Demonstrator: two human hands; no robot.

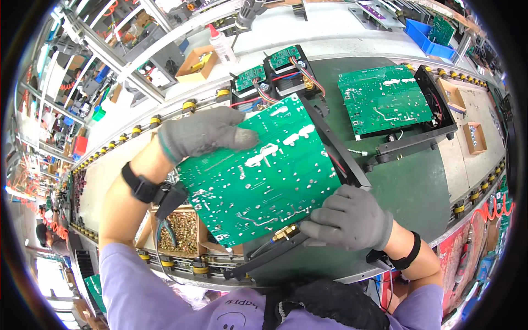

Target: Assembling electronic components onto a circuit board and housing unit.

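Note:
A large green circuit board [264, 173], solder side up with white solder patches, lies at a slant over a black metal chassis [352, 165]. My left hand [203, 132], in a grey glove, grips the board's upper left edge with its fingers over the top. At the lower right corner my right hand [349, 220], also gloved, has its fingers curled on the chassis edge beside the board. A brass fitting [286, 232] shows next to those fingers, below the board's near edge. Both palms are hidden.
A second board [385, 102] on a black chassis rests on the green mat [407, 176] to the right. Two small boards [250, 78] with wires are behind. A parts box [184, 231] with pliers [168, 234] stands left. Roller rails [113, 144] edge the bench.

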